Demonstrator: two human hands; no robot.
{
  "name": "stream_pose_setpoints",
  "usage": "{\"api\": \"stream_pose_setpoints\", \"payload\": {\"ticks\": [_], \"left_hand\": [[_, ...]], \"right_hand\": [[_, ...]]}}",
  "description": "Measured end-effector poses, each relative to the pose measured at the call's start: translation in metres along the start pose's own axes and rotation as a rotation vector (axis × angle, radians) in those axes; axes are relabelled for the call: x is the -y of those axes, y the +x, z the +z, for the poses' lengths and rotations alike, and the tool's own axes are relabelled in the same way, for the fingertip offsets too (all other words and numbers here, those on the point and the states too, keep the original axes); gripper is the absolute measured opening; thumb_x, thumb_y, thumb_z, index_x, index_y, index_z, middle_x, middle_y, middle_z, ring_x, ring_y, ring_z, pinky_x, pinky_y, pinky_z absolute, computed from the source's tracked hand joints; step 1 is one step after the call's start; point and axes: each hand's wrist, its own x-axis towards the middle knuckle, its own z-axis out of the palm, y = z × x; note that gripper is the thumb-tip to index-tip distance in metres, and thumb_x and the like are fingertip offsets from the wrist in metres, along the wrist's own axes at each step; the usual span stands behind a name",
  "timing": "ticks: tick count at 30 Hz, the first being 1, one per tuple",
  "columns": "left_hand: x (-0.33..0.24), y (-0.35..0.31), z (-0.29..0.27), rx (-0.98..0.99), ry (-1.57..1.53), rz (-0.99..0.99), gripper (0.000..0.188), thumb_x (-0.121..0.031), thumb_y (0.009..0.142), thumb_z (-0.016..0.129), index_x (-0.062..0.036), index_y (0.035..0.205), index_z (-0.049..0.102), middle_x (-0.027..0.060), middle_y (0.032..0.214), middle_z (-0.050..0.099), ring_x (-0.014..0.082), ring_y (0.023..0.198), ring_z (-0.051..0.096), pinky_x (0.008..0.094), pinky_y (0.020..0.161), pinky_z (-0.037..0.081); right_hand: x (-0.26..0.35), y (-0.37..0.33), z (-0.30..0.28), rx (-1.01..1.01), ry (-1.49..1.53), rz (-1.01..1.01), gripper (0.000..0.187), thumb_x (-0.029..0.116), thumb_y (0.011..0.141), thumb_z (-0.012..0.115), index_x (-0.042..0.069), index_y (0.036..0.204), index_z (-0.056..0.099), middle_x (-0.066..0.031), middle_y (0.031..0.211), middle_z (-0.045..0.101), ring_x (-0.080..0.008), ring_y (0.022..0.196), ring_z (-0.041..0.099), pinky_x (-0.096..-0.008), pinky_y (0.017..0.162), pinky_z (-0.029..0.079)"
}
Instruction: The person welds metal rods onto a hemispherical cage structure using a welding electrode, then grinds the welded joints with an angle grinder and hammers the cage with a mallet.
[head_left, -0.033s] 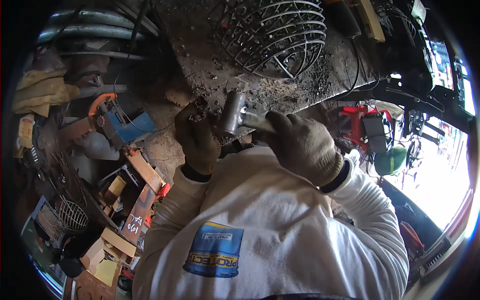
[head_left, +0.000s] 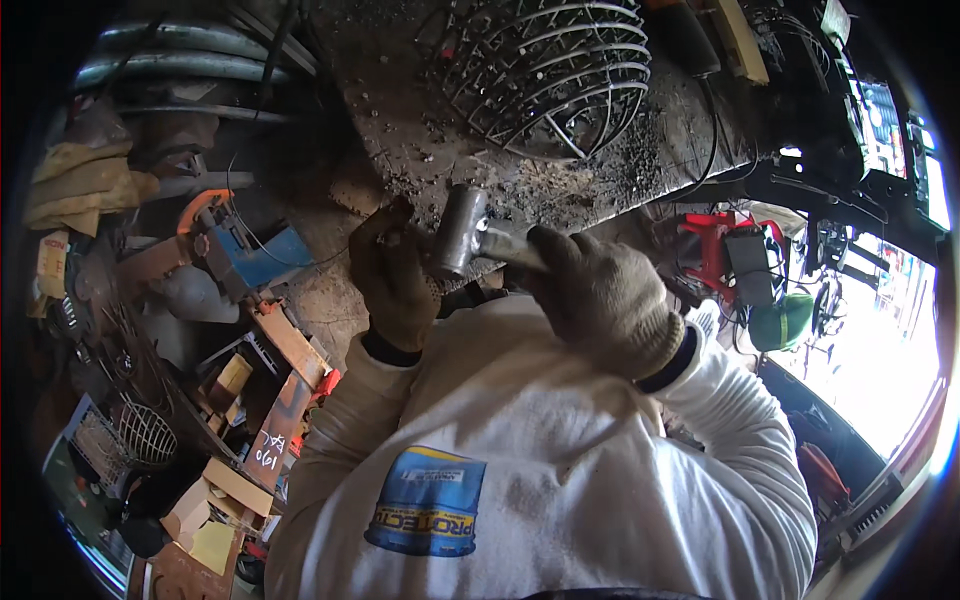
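My right hand [head_left: 600, 300], in a tan work glove, is wrapped round the handle of a hammer [head_left: 462, 232]. The hammer's thick, cylindrical metal head is beside my left hand, at the near edge of the dirty workbench [head_left: 400, 110]. My left hand [head_left: 393, 275], gloved too, has its fingers curled together just left of the hammer head. What those fingers hold, if anything, is too dark to make out. Farther back on the bench rests a rounded cage of metal bars [head_left: 575, 80]. Small dark metal bits are scattered around it.
A dark cylindrical tool [head_left: 685, 40] with a cable lies at the bench's back right. On the left are a blue and orange machine [head_left: 255, 250], an open cardboard box [head_left: 215, 495] and another wire cage [head_left: 147, 432]. A red stool [head_left: 708, 255] stands at the right.
The hammer head has shifted very slightly to the left. My left fingers have turned a little, and the small bits seen at their tips before no longer show clearly.
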Motion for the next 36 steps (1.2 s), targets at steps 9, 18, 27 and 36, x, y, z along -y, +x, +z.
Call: {"api": "stream_pose_setpoints", "payload": {"ticks": [9,18,27,36], "left_hand": [[0.002,0.002,0.011,-0.057,-0.245,-0.101,0.025,-0.02,0.106,0.054,0.001,0.12,0.054,0.0118,0.097,0.065,0.0158,0.075,0.06,0.0318,0.065,0.049],[0.008,0.007,-0.004,0.056,0.289,0.33,0.027,-0.019,0.105,0.055,0.0005,0.124,0.053,0.0147,0.11,0.062,0.0186,0.093,0.062,0.0335,0.077,0.053],[0.02,0.0,-0.006,0.042,0.139,0.152,0.034,-0.023,0.104,0.056,0.0016,0.126,0.051,0.0161,0.116,0.061,0.0268,0.106,0.063,0.0399,0.091,0.052],[0.018,0.007,-0.007,0.064,0.095,0.104,0.032,-0.022,0.106,0.051,0.0029,0.126,0.052,0.0152,0.116,0.06,0.0249,0.105,0.061,0.0409,0.091,0.052]], "right_hand": [[-0.028,0.013,0.006,-0.092,-0.072,-0.021,0.026,0.027,0.094,0.068,0.009,0.112,0.062,-0.0158,0.086,0.067,-0.0358,0.075,0.069,-0.0475,0.059,0.053],[-0.013,0.006,0.012,-0.224,-0.165,-0.206,0.032,0.033,0.093,0.071,0.009,0.111,0.062,-0.0127,0.08,0.067,-0.0339,0.068,0.069,-0.0451,0.058,0.055],[0.001,0.003,0.014,-0.062,0.022,0.022,0.029,0.034,0.096,0.067,0.008,0.108,0.062,-0.0154,0.083,0.068,-0.0372,0.075,0.069,-0.0476,0.063,0.055],[-0.003,-0.002,0.015,-0.109,0.036,-0.037,0.033,0.032,0.094,0.068,0.005,0.113,0.062,-0.016,0.086,0.068,-0.0363,0.076,0.069,-0.0474,0.064,0.055]]}}
